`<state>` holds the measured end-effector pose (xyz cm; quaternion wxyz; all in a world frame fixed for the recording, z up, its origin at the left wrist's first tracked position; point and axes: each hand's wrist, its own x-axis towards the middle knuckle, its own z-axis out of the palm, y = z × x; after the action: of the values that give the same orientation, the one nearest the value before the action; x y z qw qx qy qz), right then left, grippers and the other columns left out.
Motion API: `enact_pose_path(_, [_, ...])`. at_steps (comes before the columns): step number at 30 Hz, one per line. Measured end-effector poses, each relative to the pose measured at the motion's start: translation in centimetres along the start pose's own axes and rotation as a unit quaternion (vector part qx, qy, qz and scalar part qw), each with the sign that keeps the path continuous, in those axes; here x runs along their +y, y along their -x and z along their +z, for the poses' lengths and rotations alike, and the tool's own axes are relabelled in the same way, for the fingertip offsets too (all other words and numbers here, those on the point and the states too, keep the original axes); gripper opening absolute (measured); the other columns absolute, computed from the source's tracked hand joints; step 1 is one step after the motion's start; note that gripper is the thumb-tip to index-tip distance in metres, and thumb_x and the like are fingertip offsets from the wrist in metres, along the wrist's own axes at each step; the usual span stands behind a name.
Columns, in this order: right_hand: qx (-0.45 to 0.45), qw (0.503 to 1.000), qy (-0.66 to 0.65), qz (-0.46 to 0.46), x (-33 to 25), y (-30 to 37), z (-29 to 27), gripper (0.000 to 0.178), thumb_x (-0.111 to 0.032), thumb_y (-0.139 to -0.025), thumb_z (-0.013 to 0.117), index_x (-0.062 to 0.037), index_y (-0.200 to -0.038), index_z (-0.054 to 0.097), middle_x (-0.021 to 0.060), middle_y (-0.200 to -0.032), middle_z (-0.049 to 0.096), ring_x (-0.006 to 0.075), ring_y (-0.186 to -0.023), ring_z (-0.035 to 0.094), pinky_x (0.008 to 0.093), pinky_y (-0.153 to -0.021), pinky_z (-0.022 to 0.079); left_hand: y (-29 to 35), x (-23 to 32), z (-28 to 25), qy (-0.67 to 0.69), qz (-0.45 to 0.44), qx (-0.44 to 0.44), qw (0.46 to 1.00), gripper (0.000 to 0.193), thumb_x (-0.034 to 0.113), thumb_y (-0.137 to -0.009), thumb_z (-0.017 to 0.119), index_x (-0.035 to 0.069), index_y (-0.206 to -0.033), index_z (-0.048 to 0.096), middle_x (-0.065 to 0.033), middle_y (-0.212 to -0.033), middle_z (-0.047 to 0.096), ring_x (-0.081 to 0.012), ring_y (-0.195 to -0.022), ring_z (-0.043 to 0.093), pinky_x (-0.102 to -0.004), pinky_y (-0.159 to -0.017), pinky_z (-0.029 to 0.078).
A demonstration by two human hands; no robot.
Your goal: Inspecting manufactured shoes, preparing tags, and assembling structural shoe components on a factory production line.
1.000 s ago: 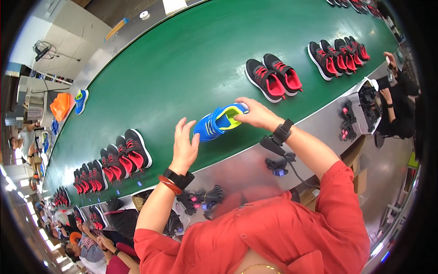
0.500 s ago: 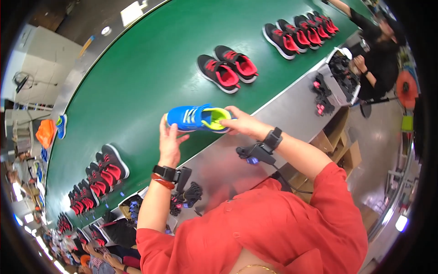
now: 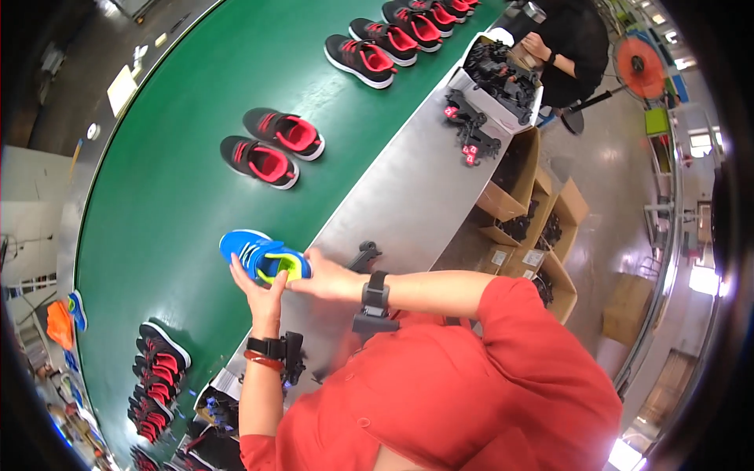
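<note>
Both my hands hold a blue sneaker (image 3: 246, 248) with pale laces and a lime-green lining, just over the near edge of the green belt. My left hand (image 3: 259, 297) grips its near side, the thumb up at the collar. Round the heel closes my right hand (image 3: 328, 279), with its fingertips partly hidden. The toe points to the far left, and the opening faces up. A black plastic shoe hanger (image 3: 364, 256) lies on the steel ledge beside my right hand.
Pairs of black-and-pink sneakers (image 3: 263, 161) stand along the green belt (image 3: 169, 212). On the steel ledge (image 3: 408, 188), black hangers (image 3: 471, 129) lie beside a white box (image 3: 503, 82) of more. Open cartons (image 3: 542, 228) sit below at right. A co-worker's hand (image 3: 536, 45) is beyond.
My view has swung, so the belt and its shoes appear further left. The blue sneaker has turned, its heel now nearer me. My left thumb has come up to its collar.
</note>
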<state>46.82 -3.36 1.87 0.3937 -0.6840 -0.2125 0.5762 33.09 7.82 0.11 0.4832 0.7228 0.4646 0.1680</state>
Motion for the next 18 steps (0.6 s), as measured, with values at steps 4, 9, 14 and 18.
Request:
enact_pose_path(4, [-0.048, 0.998, 0.040, 0.000, 0.7, 0.8, 0.1, 0.072, -0.045, -0.081, 0.066, 0.0096, -0.122, 0.042, 0.0272, -0.105, 0.061, 0.0327, -0.096, 0.064, 0.0381, -0.085, 0.050, 0.0, -2.7, 0.6, -0.006, -0.022, 0.012, 1.000, 0.089, 0.002, -0.076, 0.067, 0.011, -0.150, 0.017, -0.0135, -0.147, 0.027, -0.0280, -0.134, 0.033, -0.0390, -0.112, 0.029])
enact_pose_path(9, [-0.211, 0.976, 0.048, -0.013, 0.0, 1.8, -3.6, 0.046, -0.038, -0.086, 0.060, -0.0014, -0.114, 0.059, 0.0143, -0.082, 0.067, 0.0199, -0.064, 0.064, 0.0343, -0.062, 0.052, 1.5, -5.0, 0.6, -0.021, -0.020, -0.001, 1.000, 0.070, -0.006, -0.084, 0.054, 0.004, -0.146, 0.025, -0.0151, -0.139, 0.039, -0.0259, -0.127, 0.042, -0.0361, -0.108, 0.034])
enact_pose_path(14, [-0.036, 0.998, 0.054, -0.006, 1.5, 1.9, -12.4, 0.032, -0.023, -0.093, 0.054, -0.0022, -0.116, 0.059, 0.0092, -0.092, 0.066, 0.0164, -0.078, 0.064, 0.0317, -0.069, 0.053, 2.1, -3.2, 1.6, -0.104, -0.031, 0.038, 0.993, 0.084, 0.000, -0.077, 0.068, -0.001, -0.146, 0.019, -0.0220, -0.144, 0.032, -0.0337, -0.135, 0.033, -0.0402, -0.112, 0.029])
enact_pose_path(18, [0.084, 0.958, 0.224, -0.160, 4.9, 2.0, -16.3, 0.018, -0.015, -0.087, 0.058, -0.0048, -0.101, 0.064, 0.0097, -0.090, 0.065, 0.0234, -0.080, 0.063, 0.0354, -0.074, 0.051, 2.0, -0.7, 1.9, -0.198, -0.010, 0.068, 0.978, 0.087, -0.002, -0.070, 0.071, 0.004, -0.144, 0.026, -0.0206, -0.140, 0.035, -0.0364, -0.131, 0.038, -0.0404, -0.108, 0.034])
